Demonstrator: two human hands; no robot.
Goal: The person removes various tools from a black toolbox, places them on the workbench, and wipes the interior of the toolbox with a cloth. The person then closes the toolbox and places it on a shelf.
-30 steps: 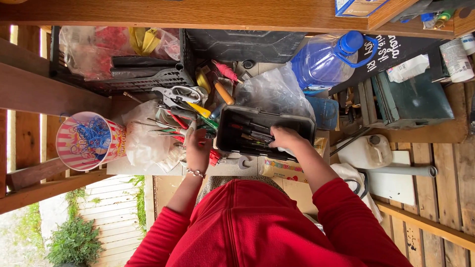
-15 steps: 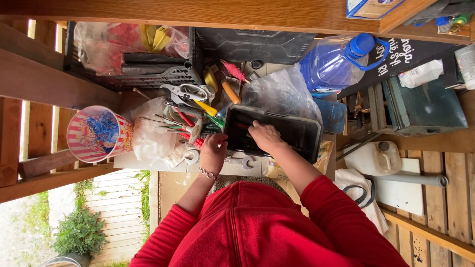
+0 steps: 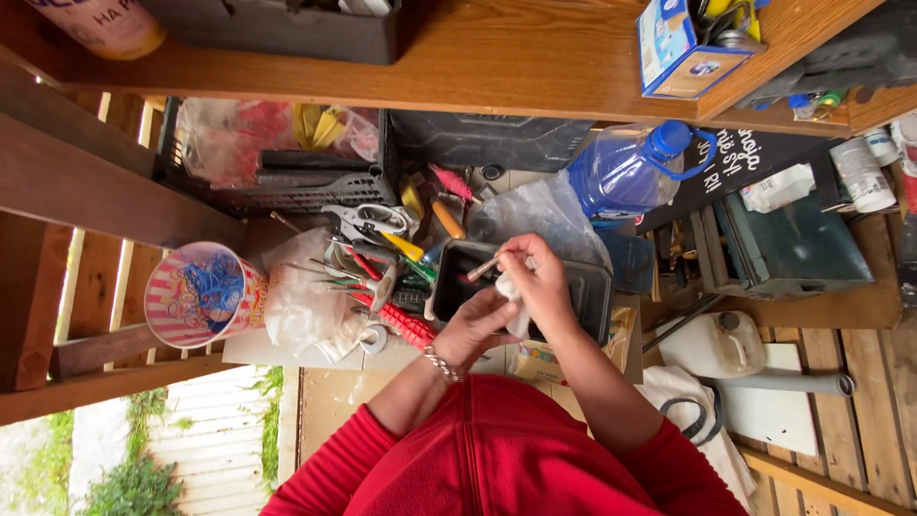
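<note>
My two hands meet above a black plastic tray (image 3: 594, 287) on a crowded workbench. My right hand (image 3: 540, 282) pinches a thin pale stick-like tool (image 3: 482, 268) whose tip points left. My left hand (image 3: 476, 327), with a bracelet at the wrist, is closed against a small white cloth (image 3: 514, 294) held between both hands. Red sleeves cover both my arms. The inside of the tray is mostly hidden by my hands.
Left of the tray lie scissors (image 3: 368, 220), a red-handled tool (image 3: 399, 325), loose hand tools and a striped cup (image 3: 196, 306). Behind stand a black crate (image 3: 287, 186), a blue water jug (image 3: 626, 172) and a green box (image 3: 788, 244). A wooden shelf (image 3: 497, 67) hangs overhead; a white jug (image 3: 712, 344) sits at the right.
My left hand has left the pile of tools and my right hand has come up out of the tray. Both now meet over the tray with the thin tool and white cloth.
</note>
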